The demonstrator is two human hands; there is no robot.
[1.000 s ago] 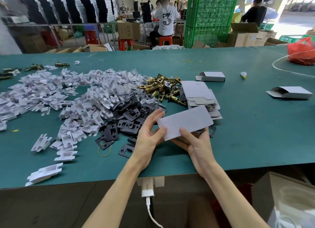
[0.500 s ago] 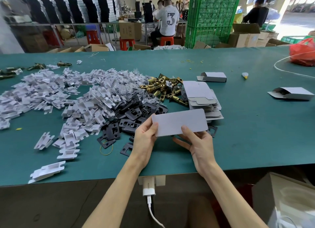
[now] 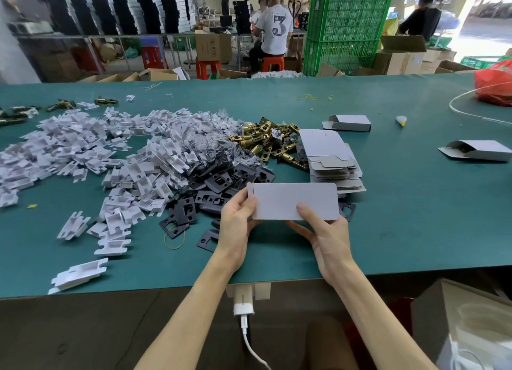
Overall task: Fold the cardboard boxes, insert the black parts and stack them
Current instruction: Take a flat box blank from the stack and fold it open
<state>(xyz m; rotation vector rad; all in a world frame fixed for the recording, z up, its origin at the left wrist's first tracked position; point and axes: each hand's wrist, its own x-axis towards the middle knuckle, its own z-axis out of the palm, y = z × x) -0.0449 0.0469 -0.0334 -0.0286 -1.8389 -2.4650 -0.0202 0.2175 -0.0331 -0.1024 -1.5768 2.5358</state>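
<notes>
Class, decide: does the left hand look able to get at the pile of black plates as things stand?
Probably yes: the black plates lie uncovered right beside the left hand, nothing between. It grips the flat box, though, so it must let go first.

Both hands up over the green desk (image 3: 415, 217), left hand (image 3: 237, 225) and right hand (image 3: 327, 236) pinching a flat grey cardboard box (image 3: 295, 200) by its ends. Black parts (image 3: 210, 192) piled just behind it, white inserts (image 3: 97, 162) spread left, flat box stack (image 3: 332, 162) right.
</notes>
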